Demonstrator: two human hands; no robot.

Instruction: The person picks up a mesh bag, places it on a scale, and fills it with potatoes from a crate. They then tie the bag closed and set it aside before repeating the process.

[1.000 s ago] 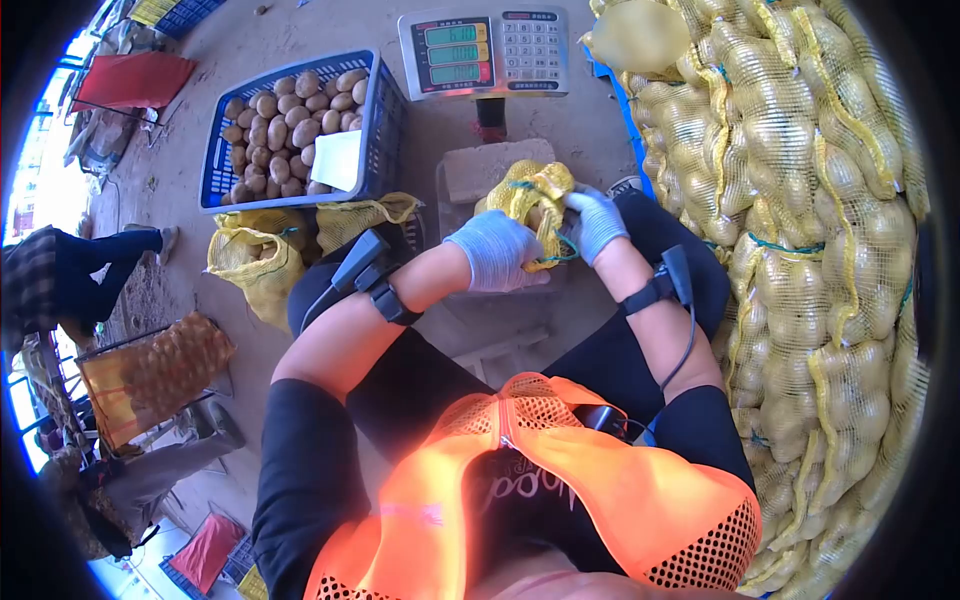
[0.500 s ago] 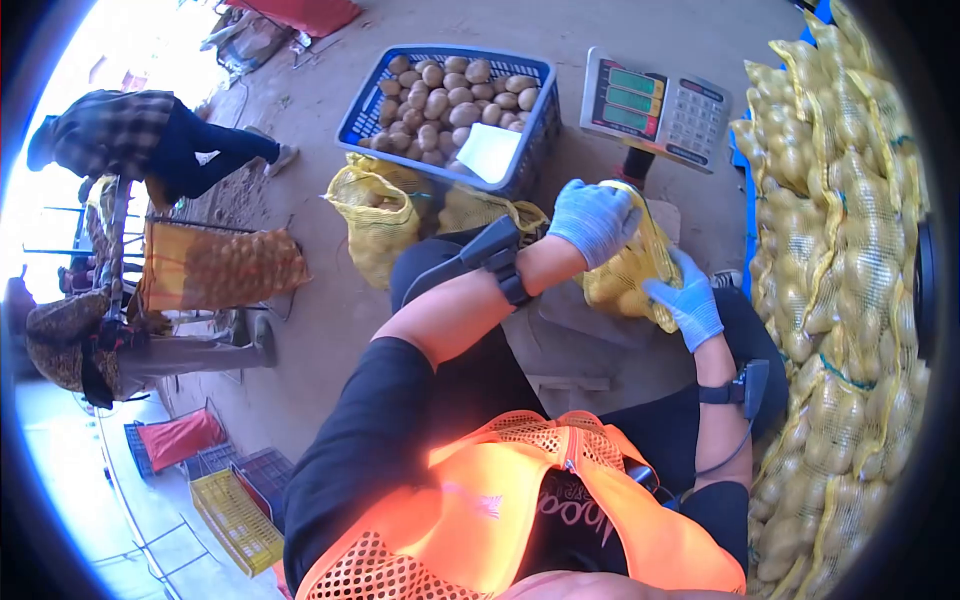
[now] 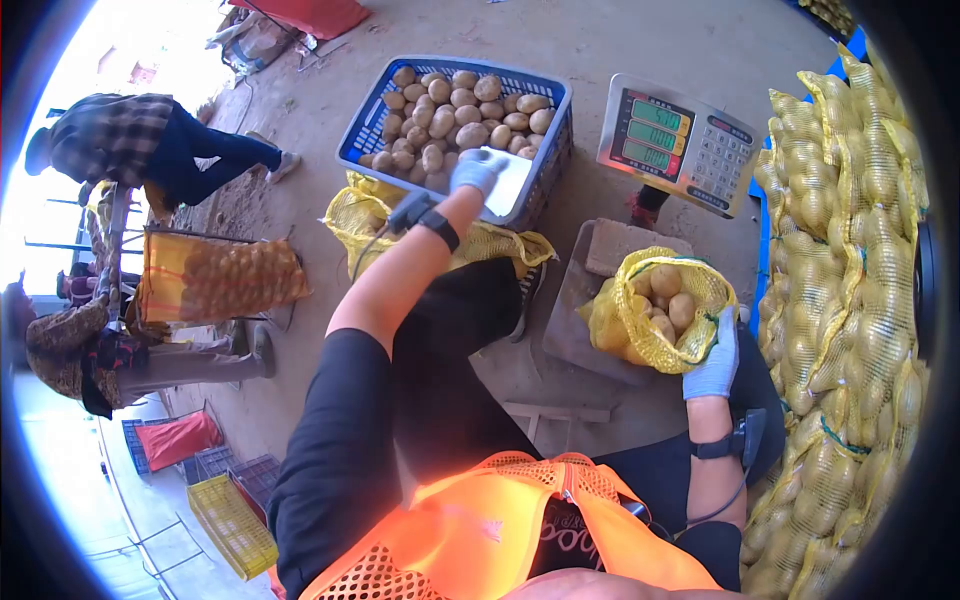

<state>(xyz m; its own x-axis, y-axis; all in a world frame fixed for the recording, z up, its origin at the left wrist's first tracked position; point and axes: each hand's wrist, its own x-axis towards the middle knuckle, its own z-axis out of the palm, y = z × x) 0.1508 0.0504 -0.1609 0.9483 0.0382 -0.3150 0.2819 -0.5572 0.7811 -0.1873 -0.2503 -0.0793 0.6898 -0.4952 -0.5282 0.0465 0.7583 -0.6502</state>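
My left hand (image 3: 478, 172), in a pale blue glove, is over the near edge of a blue plastic crate (image 3: 560, 110) of potatoes (image 3: 440, 120). Motion blurs its fingers, and beside it lies a white sheet (image 3: 512, 180). My right hand (image 3: 714, 360), gloved too, grips the rim of a yellow mesh bag (image 3: 640, 345). The bag's mouth gapes toward me, with several potatoes (image 3: 668, 290) inside. It rests on the scale platform (image 3: 575, 335), below the lit scale display (image 3: 655, 135).
Filled yellow mesh bags (image 3: 840, 230) are stacked along the right side. Another open mesh bag (image 3: 350, 225) stands against the crate. Two people are at the left, near an orange mesh sack (image 3: 220, 275). A yellow crate (image 3: 232, 525) lies at lower left.
My left hand has let go of the mesh bag's top and moved to the crate. The bag, gathered earlier, now has its mouth wide open in my right hand. My view has shifted slightly.
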